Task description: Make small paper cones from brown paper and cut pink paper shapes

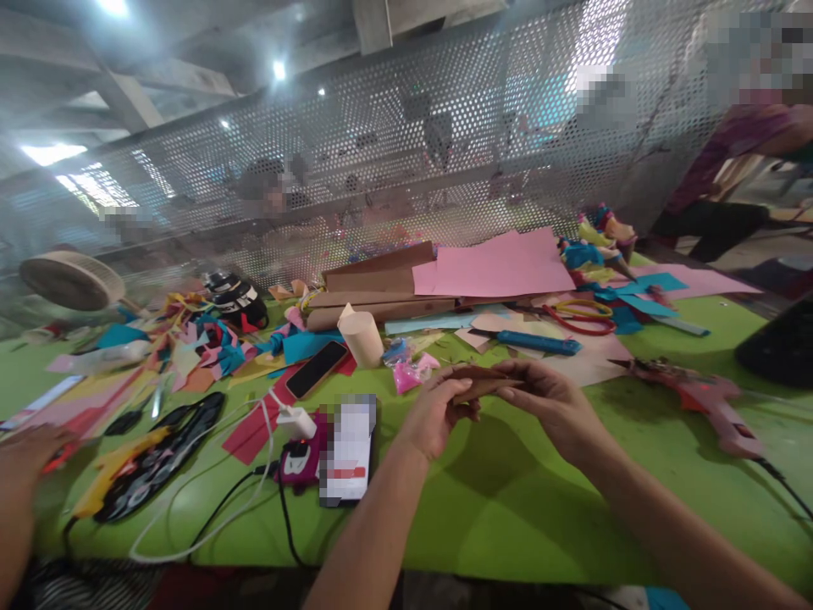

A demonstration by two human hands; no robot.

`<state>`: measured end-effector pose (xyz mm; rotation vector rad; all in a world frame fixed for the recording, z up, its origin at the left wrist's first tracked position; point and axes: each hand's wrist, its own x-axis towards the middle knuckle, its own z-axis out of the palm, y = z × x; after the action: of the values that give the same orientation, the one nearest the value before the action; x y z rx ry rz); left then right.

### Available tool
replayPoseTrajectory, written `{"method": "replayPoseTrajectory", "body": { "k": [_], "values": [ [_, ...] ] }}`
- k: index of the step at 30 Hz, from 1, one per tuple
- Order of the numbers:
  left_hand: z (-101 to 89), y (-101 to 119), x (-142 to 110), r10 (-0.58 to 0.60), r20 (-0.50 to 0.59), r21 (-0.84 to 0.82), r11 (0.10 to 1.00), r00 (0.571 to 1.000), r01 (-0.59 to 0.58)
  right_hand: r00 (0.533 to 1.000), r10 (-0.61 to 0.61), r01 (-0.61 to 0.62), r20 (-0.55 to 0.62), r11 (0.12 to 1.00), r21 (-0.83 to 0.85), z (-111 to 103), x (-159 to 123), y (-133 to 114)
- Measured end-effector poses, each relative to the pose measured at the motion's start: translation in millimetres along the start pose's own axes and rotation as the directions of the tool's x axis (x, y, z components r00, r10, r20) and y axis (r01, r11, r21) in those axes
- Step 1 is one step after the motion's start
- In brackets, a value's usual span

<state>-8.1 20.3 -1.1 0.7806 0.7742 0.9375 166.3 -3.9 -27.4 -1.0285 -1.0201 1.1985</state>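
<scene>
Both my hands meet over the green table (pixel 508 500) and pinch one small brown paper piece (pixel 481 383) between them. My left hand (pixel 435 415) grips its left end with curled fingers. My right hand (pixel 546 402) holds its right part, fingers closed over it. Just behind the hands lie a small bag of pink bits (pixel 410 371) and a rolled cream paper cone (pixel 362 336).
A pink glue gun (pixel 705 398) lies at the right. A phone (pixel 316 368), a charger (pixel 295 421) with cables and a yellow glue gun (pixel 111 470) lie at the left. Pink paper sheets (pixel 501 267), brown card and scraps fill the back. Another person's hand (pixel 29 449) rests far left.
</scene>
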Motion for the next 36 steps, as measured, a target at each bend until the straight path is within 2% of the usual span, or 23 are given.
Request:
{"method": "replayPoseTrajectory", "body": {
  "k": [6,9,13,20,29,36],
  "values": [
    [2.6,2,-2,-0.032,-0.004,-0.017,0.999,0.999,0.032,0.998,0.038,-0.039,0.055,0.999,0.007,3,-3,-6],
    [2.9,2,-2,-0.047,-0.004,-0.017,0.999,0.999,0.047,0.995,0.016,-0.016,0.099,1.000,-0.001,4,-4,-8],
    [2.4,1,-3,-0.058,0.003,-0.014,0.998,0.998,0.058,0.995,-0.021,0.026,0.102,0.999,-0.047,1,-3,-9],
    [-0.1,0,-2,-0.059,0.079,-0.014,0.998,0.995,0.061,0.989,-0.014,0.020,0.147,0.999,-0.039,0,-4,-7],
    [-8.0,6,-3,-0.034,0.263,0.003,0.999,0.964,0.034,0.997,-0.032,0.031,0.064,0.999,0.016,-6,-2,3],
    [-8.5,13,-6,0.010,0.266,0.141,0.989,0.964,-0.049,0.999,0.021,-0.023,0.030,0.996,0.091,-7,-3,-2]
  ]
}}
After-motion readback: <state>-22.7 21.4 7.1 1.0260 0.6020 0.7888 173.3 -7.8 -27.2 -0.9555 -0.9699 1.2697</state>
